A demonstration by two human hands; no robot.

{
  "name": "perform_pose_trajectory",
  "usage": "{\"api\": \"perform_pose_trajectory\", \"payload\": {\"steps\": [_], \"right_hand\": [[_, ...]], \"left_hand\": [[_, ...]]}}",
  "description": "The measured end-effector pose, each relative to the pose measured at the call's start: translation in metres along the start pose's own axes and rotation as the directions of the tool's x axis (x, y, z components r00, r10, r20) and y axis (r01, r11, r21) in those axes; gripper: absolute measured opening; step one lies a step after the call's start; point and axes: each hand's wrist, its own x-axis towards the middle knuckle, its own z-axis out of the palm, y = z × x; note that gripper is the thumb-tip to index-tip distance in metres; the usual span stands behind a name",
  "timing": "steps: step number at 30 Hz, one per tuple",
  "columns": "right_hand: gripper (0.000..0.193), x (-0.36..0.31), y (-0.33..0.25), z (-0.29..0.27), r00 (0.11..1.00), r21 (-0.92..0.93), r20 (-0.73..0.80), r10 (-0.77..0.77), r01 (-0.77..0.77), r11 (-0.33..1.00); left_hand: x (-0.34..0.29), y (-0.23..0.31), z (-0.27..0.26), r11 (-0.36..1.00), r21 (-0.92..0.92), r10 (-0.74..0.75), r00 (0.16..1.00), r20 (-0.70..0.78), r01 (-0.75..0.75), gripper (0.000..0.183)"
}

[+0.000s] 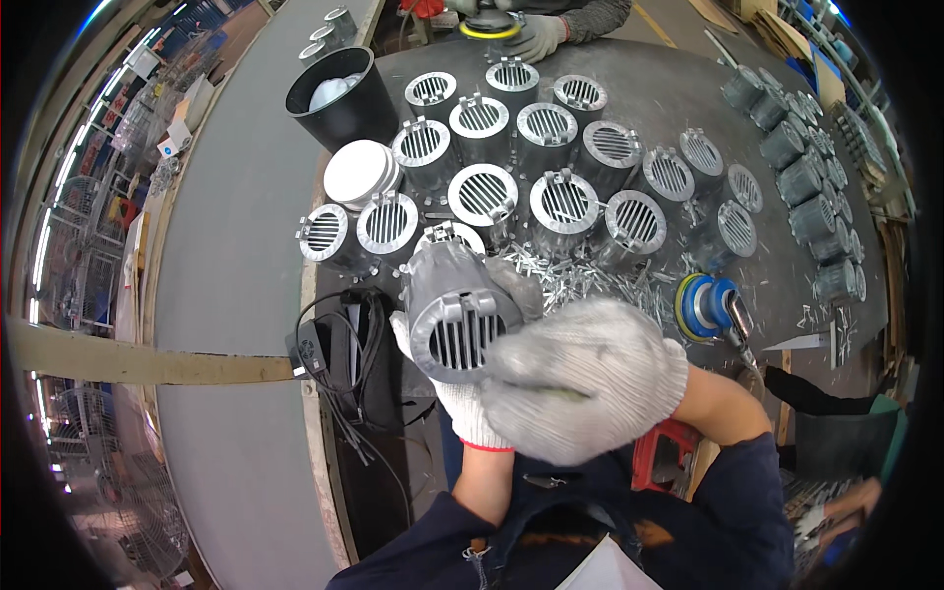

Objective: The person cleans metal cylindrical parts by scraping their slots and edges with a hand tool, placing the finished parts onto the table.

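A grey metal cylinder (433,270) with a round slotted grate (462,339) on its end is held tilted toward me above the near table edge. My left hand (464,405), in a white knitted glove, is wrapped round it from below, mostly hidden behind it. My right hand (595,379), in a similar soiled glove, is at the grate's right edge with its fingers bent together. Motion blurs those fingertips, and whatever they hold cannot be made out. Just beyond lies a heap of small metal strips (560,280).
Several similar grated cylinders (482,192) stand beyond my hands, with more stacked (811,187) at far right. Left are a black bucket (339,113) and white lids (359,175). A blue sander (710,307) lies right. Across the table, a co-worker's gloved hand (539,37) is beside another sander (489,28).
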Motion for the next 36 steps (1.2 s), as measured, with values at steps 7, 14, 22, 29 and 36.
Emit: {"api": "perform_pose_trajectory", "payload": {"steps": [7, 14, 22, 29, 36], "right_hand": [[0.045, -0.022, -0.057, -0.031, 0.879, 0.043, -0.472, 0.069, -0.055, 0.998], [0.046, -0.041, -0.018, -0.003, 0.673, 0.024, -0.739, -0.003, 0.031, 0.999], [0.045, -0.041, -0.019, 0.001, 0.501, -0.024, -0.861, 0.091, -0.218, 0.976], [0.031, -0.016, -0.01, -0.005, 0.792, 0.025, -0.611, 0.013, 0.002, 1.0], [0.035, 0.015, -0.014, -0.005, 0.922, -0.016, -0.375, 0.094, -0.107, 0.994]], "left_hand": [[-0.005, 0.01, 0.05, 0.981, -0.184, -0.054, 0.998, 0.032, 0.059, 0.065], [-0.012, 0.018, 0.045, 0.855, -0.463, -0.158, 0.967, 0.198, 0.234, 0.05], [-0.009, 0.009, 0.062, 0.634, -0.659, -0.329, 0.913, 0.242, 0.403, 0.066], [-0.007, 0.0, 0.069, 0.776, -0.413, -0.339, 0.867, 0.365, 0.477, 0.111], [-0.008, -0.004, 0.061, 0.923, -0.237, -0.18, 0.885, 0.431, 0.303, 0.118]]}}
